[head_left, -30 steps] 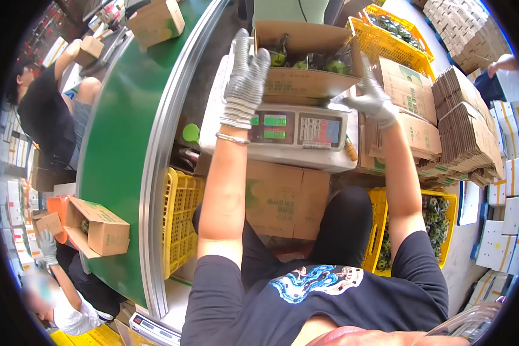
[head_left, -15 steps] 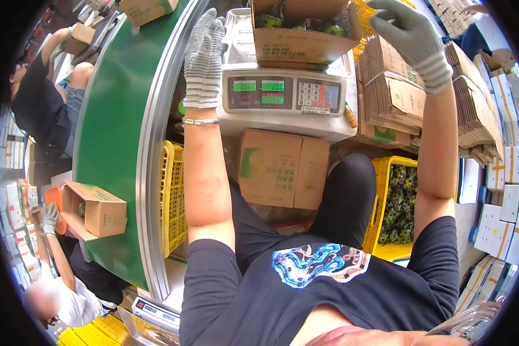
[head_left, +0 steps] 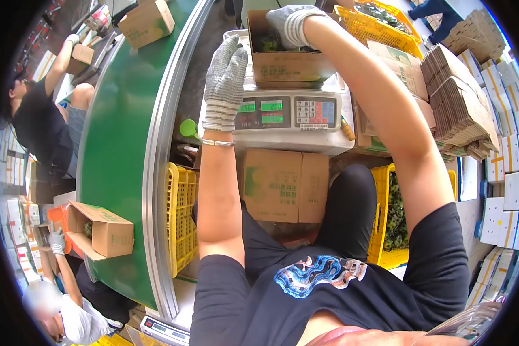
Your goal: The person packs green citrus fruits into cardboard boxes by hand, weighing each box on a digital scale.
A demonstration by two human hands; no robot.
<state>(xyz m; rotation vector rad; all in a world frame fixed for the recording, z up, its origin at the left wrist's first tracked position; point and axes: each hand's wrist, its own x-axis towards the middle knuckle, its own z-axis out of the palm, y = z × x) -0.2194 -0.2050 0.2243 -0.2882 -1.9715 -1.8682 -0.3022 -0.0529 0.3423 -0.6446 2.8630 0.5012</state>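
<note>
An open cardboard box stands on a digital scale and holds dark green fruit in clear wrapping. My right hand, in a grey knit glove, reaches into the box from the right; its fingers are mostly hidden, so any hold cannot be seen. At the scale's left side is my left hand, in a striped grey glove. Its fingers are stretched out, with nothing in them, left of the box and over part of the lit display.
A green conveyor runs along the left, carrying an open box. Flat cartons are stacked at right. Yellow crates of wrapped fruit stand by my leg and at the back. Two people work beyond the conveyor.
My right hand has moved left from above the flat cartons into the box on the scale. My left hand sits slightly lower and further right in view, still stretched out.
</note>
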